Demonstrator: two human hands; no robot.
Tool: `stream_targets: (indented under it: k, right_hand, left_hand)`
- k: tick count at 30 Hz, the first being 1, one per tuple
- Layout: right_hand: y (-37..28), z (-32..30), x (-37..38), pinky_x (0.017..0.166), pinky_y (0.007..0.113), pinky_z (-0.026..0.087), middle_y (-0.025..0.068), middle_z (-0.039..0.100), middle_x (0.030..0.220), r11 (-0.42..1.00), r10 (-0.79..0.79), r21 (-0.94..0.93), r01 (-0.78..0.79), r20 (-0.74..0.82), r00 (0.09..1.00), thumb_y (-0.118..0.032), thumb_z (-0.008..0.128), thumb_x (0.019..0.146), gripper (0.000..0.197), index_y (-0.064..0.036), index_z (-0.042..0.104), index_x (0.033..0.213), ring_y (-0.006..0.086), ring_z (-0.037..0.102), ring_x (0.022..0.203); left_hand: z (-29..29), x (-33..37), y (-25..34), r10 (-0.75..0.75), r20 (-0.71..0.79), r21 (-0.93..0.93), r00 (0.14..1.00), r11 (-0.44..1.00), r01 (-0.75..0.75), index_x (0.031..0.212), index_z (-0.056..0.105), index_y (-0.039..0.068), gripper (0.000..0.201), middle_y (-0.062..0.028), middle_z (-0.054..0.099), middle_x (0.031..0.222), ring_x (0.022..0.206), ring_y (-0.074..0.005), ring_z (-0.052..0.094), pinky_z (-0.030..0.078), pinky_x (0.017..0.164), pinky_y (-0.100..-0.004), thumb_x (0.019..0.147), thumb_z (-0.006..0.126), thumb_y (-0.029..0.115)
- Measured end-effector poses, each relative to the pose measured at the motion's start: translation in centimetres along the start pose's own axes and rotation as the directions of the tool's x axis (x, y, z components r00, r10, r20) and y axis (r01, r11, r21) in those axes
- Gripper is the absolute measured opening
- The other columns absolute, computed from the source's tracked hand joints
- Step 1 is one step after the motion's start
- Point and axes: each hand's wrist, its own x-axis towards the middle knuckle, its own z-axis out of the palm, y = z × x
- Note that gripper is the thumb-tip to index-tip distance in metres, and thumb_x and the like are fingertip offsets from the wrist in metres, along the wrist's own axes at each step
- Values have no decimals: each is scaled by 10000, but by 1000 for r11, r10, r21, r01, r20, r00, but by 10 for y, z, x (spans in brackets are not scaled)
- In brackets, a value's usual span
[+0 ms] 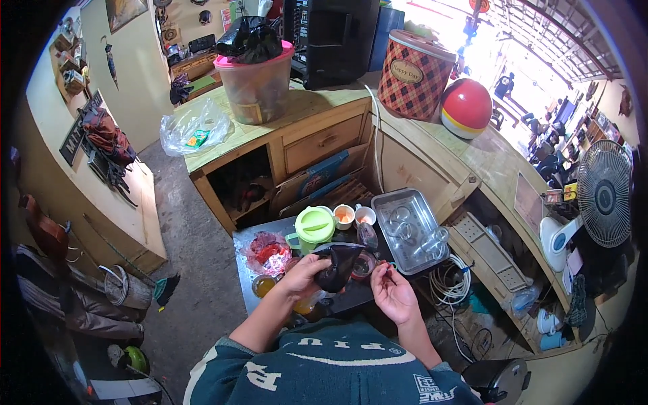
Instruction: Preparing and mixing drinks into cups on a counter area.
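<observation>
Black bag, seemingly unemptied, fills the clasped left hand toward the tabletop's near edge, right hand half-curled, hold unclear.

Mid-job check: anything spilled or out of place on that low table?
The crumpled, reddish plastic looks odd: it lies untidily spread left of the green pitcher. I can't tell whether anything leaked from it.

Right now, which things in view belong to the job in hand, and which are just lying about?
Likely in use:
dark bag in the left hand
green pitcher
metal tray

Probably just lying about:
fan
plaid canister
pink-lidded tub
</observation>
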Motion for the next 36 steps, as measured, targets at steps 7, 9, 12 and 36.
stream_targets:
  k: [7,9,12,36]
  right_hand:
    - [-7,-8,-3,877,319,553,152,643,940,997,-30,-67,31,27,999,-79,523,954,179,73,619,952,236,630,942]
    - [-7,-7,-4,873,316,556,149,636,954,997,-47,-68,48,13,999,-79,529,951,182,72,627,923,229,628,941]
    - [-6,-3,-9,868,309,558,144,625,959,1000,-23,-2,23,32,999,-73,537,945,176,71,631,909,224,624,935]
    - [-1,-3,-9,853,315,561,140,615,940,999,40,32,-40,-17,999,-104,556,953,174,43,612,881,228,614,901]
  left_hand:
    - [9,4,-7,-40,28,55,999,998,39,1290,459,-14,397,-159,645,1112,943,-263,677,583,814,-442,919,550,94]
    - [12,3,-8,-14,22,48,1000,999,13,1300,448,7,403,-144,631,1147,966,-255,670,582,822,-437,914,548,62]
    - [21,3,-7,34,-101,132,994,991,-21,1309,447,20,404,-140,619,1169,1002,-248,656,574,842,-439,916,538,51]
    - [1,-3,7,110,-72,46,991,993,-107,1229,517,-50,343,-179,650,1101,919,-269,678,567,826,-463,947,508,145]
